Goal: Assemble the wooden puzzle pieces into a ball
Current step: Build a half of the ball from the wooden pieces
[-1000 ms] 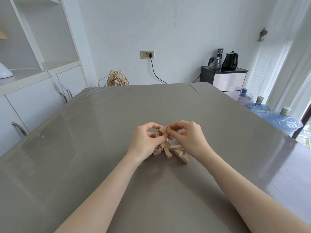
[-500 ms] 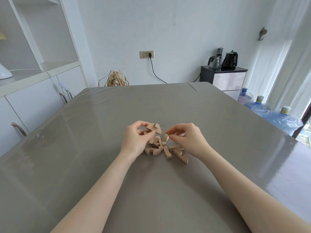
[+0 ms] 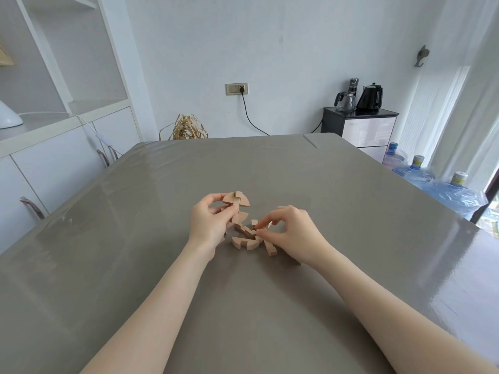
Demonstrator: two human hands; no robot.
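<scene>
Beyond the grey table [image 3: 162, 238] stand white shelving [image 3: 67, 76], a straw bundle [image 3: 187, 128], a dark cabinet [image 3: 359, 125] bearing two kettles [image 3: 370, 98], and blue water bottles [image 3: 432, 182] at the right; nothing blocks the view of the work. The left hand [image 3: 209, 225] grasps a partly joined cluster of wooden pieces [image 3: 236, 205], raised above the table. The right hand [image 3: 294, 233] has its grip curled, fingertips pinching one of the loose pieces [image 3: 249, 238] lying mid-table between both hands.

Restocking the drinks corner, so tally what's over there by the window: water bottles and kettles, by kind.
Water bottles: 3
Kettles: 2 (one black, one glass)
Total: 5
</scene>
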